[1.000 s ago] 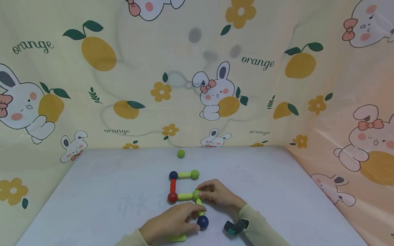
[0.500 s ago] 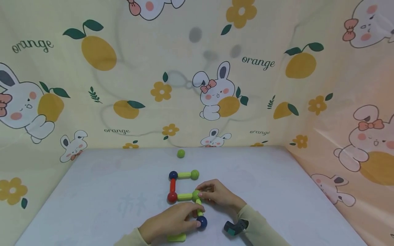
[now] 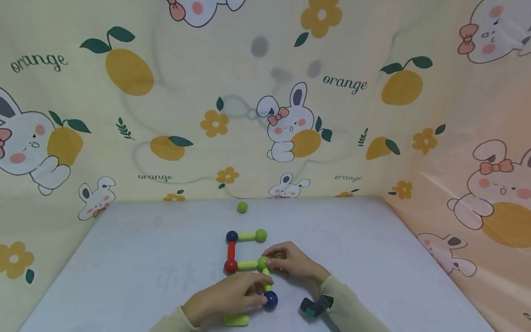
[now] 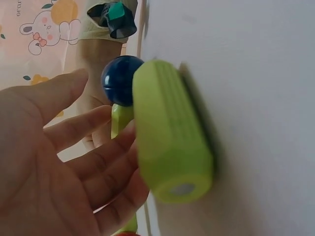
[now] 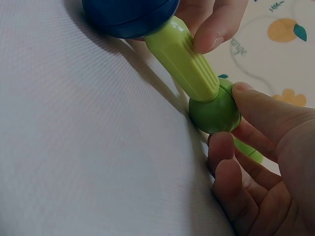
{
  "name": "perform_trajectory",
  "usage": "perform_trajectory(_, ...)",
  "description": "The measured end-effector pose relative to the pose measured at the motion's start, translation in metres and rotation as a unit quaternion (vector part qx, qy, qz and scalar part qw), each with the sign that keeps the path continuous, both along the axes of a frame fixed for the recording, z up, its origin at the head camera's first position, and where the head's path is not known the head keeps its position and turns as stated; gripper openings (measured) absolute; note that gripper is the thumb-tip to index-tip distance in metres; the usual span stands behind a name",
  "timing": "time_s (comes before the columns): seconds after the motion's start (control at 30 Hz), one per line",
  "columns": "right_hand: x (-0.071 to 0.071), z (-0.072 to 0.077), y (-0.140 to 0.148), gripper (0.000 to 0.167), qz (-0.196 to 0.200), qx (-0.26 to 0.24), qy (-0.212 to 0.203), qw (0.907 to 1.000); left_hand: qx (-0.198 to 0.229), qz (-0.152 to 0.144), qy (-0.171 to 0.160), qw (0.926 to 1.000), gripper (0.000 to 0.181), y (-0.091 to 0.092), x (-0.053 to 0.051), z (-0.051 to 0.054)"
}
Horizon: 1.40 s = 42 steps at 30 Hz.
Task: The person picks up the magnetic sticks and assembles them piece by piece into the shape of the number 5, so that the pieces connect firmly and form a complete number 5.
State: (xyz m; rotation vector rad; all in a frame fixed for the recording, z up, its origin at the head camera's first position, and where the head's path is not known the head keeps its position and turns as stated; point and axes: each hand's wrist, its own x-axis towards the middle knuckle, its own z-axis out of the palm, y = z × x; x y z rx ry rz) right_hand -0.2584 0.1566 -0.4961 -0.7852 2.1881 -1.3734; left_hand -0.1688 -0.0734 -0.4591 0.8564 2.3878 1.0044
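Observation:
Magnetic rods and balls form an open chain on the table. My right hand [image 3: 295, 263] pinches a light green ball [image 5: 214, 113] between thumb and fingers at its right side. From that ball a yellow-green rod [image 5: 184, 59] runs toward me to a dark blue ball [image 3: 271, 300]. My left hand [image 3: 232, 293] is bent around this rod, its index finger touching the rod and its thumb at the blue ball's left side. The other rods join a red ball [image 3: 230, 266], a second blue ball [image 3: 232, 236] and a green end ball [image 3: 261, 235].
A loose yellow-green rod [image 4: 170, 132] lies on the table beside my left hand, partly covered in the head view. A loose green ball [image 3: 242, 207] sits near the table's far edge. Patterned cloth walls [image 3: 352, 152] enclose the white table.
The near blue ball and its rod have swung slightly left, and my left index finger has moved left with them. My right hand keeps its hold. The head view has shifted a little.

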Motion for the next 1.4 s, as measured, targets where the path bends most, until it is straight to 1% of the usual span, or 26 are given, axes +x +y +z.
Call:
perform_trajectory(0.2,-0.001,0.0,-0.001,0.029,0.002,-0.001,-0.001,1.0,0.023,0.003,-0.015,0.9996,0.036,-0.007,-0.005,0.002)
perform_trajectory(0.37,-0.002,0.0,-0.001,0.028,-0.001,0.003,0.004,1.0,0.041,0.008,-0.013,0.999,0.034,-0.015,-0.007,0.011)
perform_trajectory(0.53,-0.002,0.001,-0.001,0.028,0.001,0.002,0.006,1.0,0.042,0.011,-0.015,0.999,0.037,-0.022,-0.008,0.02)
perform_trajectory(0.63,-0.001,0.001,-0.002,0.028,0.003,0.0,0.0,1.0,0.04,0.013,-0.02,0.9989,0.038,-0.025,-0.007,0.022)
perform_trajectory(0.73,0.0,0.0,-0.003,0.028,0.002,-0.001,-0.005,1.0,0.036,0.014,-0.03,0.9988,0.036,-0.03,-0.003,0.022)
perform_trajectory(0.83,0.001,0.0,-0.003,0.028,-0.002,0.003,-0.01,0.9999,0.028,0.019,-0.048,0.9983,0.032,-0.034,0.002,0.019)
perform_trajectory(0.93,0.0,-0.001,-0.002,0.029,-0.006,0.01,-0.006,0.9999,0.03,0.024,-0.078,0.9963,0.028,-0.04,0.008,0.018)
perform_trajectory(1.03,-0.001,-0.002,-0.001,0.029,-0.011,0.02,-0.002,0.9997,0.032,0.008,-0.092,0.9952,0.031,-0.048,0.011,0.014)
perform_trajectory(1.1,0.0,-0.002,0.0,0.03,-0.012,0.022,-0.001,0.9997,0.021,-0.017,-0.088,0.9958,0.032,-0.054,0.01,0.006)
perform_trajectory(1.17,0.0,-0.001,0.0,0.031,-0.011,0.023,-0.004,0.9997,0.002,-0.026,-0.099,0.9947,0.031,-0.056,0.008,-0.002)
perform_trajectory(1.2,0.0,-0.001,0.0,0.031,-0.01,0.022,-0.005,0.9997,-0.011,-0.032,-0.098,0.9946,0.03,-0.056,0.007,-0.007)
perform_trajectory(1.27,0.0,-0.001,0.0,0.03,-0.007,0.02,-0.005,0.9998,-0.029,-0.025,-0.109,0.9933,0.028,-0.055,0.006,-0.014)
perform_trajectory(1.33,0.001,0.0,0.0,0.03,-0.008,0.02,-0.002,0.9998,-0.033,-0.007,-0.125,0.9916,0.025,-0.053,0.005,-0.017)
perform_trajectory(1.4,0.001,0.001,0.0,0.029,-0.01,0.02,0.003,0.9997,-0.029,-0.005,-0.115,0.9929,0.023,-0.053,0.002,-0.025)
